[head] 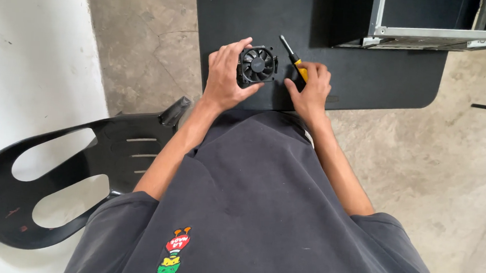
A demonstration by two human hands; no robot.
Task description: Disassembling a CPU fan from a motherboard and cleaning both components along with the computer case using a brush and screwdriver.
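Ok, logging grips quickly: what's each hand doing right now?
Left hand: closed around the small black fan.
Right hand: fingers closed on the yellow-handled screwdriver.

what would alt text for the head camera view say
Seen from above, a person's left hand holds a small black fan on a black table, while the right hand grips a yellow-handled screwdriver.

One cooling fan (257, 65), one screwdriver (294, 59), one black table (372, 77), one black chair (50, 197), two hands
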